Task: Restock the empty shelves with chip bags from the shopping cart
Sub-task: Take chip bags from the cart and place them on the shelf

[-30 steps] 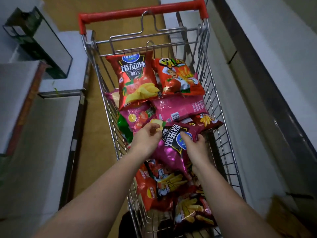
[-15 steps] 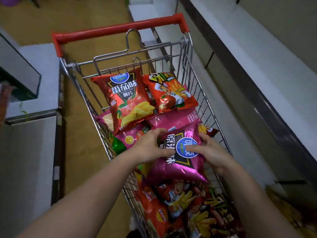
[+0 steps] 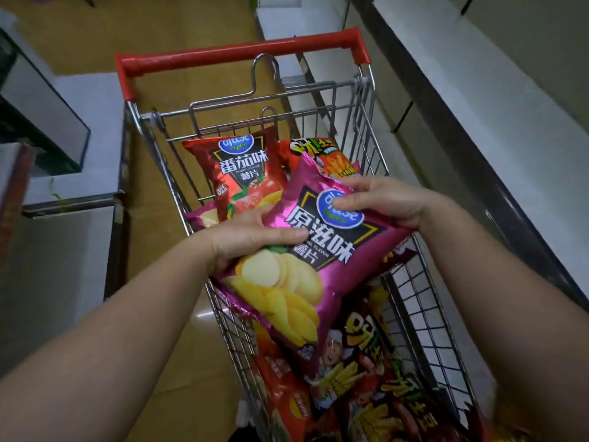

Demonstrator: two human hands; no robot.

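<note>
A magenta chip bag with a blue logo and yellow chips printed on it is lifted above the shopping cart. My left hand grips its left edge, thumb on the front. My right hand holds its upper right corner, fingers over the logo. Beneath it in the cart lie a red tomato-flavour bag, an orange-red bag at the far end, and several red fry-print bags near me.
The cart has a red handle at its far end and wire sides. White shelving runs along the right. Grey-white shelf units stand to the left, with a tan floor aisle between them and the cart.
Both hands have raised the magenta bag out of the pile and turned it so its whole front faces up. The view has tilted toward the right shelving.
</note>
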